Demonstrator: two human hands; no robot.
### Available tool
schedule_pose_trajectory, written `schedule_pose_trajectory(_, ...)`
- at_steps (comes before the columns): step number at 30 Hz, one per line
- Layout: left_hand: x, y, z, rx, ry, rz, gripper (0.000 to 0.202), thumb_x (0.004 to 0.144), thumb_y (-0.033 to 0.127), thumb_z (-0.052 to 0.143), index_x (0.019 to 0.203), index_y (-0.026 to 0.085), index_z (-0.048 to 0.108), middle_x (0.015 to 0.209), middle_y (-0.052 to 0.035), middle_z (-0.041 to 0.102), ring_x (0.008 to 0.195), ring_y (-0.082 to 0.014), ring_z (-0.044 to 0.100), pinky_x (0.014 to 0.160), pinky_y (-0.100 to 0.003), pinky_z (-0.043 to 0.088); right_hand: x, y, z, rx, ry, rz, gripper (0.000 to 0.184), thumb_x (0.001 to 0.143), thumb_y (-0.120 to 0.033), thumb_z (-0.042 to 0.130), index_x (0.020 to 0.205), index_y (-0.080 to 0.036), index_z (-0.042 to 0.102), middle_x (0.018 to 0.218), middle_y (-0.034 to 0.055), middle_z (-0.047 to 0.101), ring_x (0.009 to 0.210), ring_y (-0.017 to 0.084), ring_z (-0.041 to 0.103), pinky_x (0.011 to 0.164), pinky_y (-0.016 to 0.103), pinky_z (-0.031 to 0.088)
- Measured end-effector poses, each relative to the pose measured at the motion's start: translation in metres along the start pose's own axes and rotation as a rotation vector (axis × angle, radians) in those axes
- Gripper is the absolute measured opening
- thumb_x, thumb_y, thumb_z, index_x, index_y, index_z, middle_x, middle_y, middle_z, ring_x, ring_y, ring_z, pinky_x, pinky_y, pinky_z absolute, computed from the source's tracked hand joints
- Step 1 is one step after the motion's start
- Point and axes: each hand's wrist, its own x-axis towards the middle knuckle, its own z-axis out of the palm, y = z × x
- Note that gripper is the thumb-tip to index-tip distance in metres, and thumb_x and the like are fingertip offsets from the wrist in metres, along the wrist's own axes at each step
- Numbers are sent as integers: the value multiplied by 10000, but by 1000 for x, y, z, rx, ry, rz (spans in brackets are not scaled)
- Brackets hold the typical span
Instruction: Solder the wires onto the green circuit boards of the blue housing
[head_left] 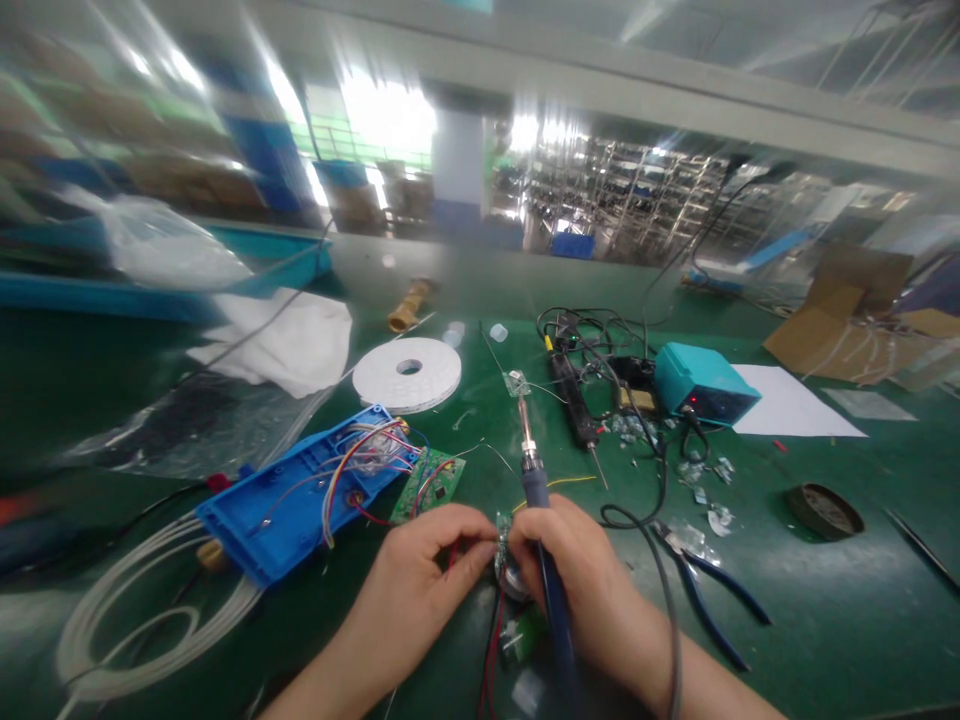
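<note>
My left hand is closed in a pinch on thin red wires beside a small green circuit board held between both hands. My right hand is wrapped round the blue handle of a soldering iron, whose metal tip points away from me, and its fingers also touch the small board. An opened blue plastic housing with coloured wires and a larger green board lies just left of my hands.
A teal soldering station with black cables stands at the right, blue-handled pliers near my right wrist. A white tape roll, white tubing coil, round tin, paper and cardboard box lie on the green bench.
</note>
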Motion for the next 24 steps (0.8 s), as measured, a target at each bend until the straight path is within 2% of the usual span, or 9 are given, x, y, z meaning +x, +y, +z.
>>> schedule_pose_trajectory(3,1,0,1,15,26,-13,166,876,321,520,873,237,663,868,19,656,807,-120,594,735,-222,449,0,3,0,8,1,-4,144,830,-73,474,875,-197,532,777,10,542,733,154,480,644,273,378)
schedule_pose_trajectory(6,2,-1,2,60,85,-51,136,856,289,535,823,228,652,821,32,645,747,-107,584,687,-211,441,-3,7,-4,17,72,-21,228,882,-128,484,1084,-213,547,905,36,596,822,165,535,705,292,427)
schedule_pose_trajectory(9,4,-2,4,89,120,-90,110,830,265,554,781,221,642,783,42,638,694,-98,571,640,-201,431,-13,9,-15,97,199,-24,457,917,-183,486,1360,-249,390,974,40,630,859,163,582,756,306,463)
schedule_pose_trajectory(11,5,-4,5,94,126,-109,114,822,270,559,763,218,640,766,43,635,670,-96,565,621,-199,429,-21,9,-26,170,303,-27,507,924,-255,512,1404,-258,349,882,15,640,762,145,601,699,284,478)
schedule_pose_trajectory(14,5,-6,6,94,139,-138,121,815,289,566,760,215,644,747,42,639,642,-95,565,608,-197,435,-31,9,-42,212,436,-35,460,890,-414,553,1320,-266,485,777,6,627,660,142,593,601,270,464)
schedule_pose_trajectory(16,5,-6,7,83,148,-168,125,809,304,573,773,215,653,729,42,648,626,-98,575,597,-195,441,-35,12,-48,262,476,10,402,889,-463,529,1237,-267,568,772,22,637,660,154,599,589,280,460)
schedule_pose_trajectory(21,2,-6,7,31,163,-221,147,808,321,572,811,209,666,775,28,687,646,-112,619,608,-195,475,-41,23,-38,552,578,206,261,945,-302,436,1051,-227,662,653,19,632,572,137,592,532,252,462)
schedule_pose_trajectory(24,2,-7,8,22,168,-218,145,807,321,577,815,213,673,777,26,694,659,-116,631,617,-194,487,-45,29,-29,636,546,276,249,940,-278,440,989,-218,677,612,10,626,543,128,583,503,232,445)
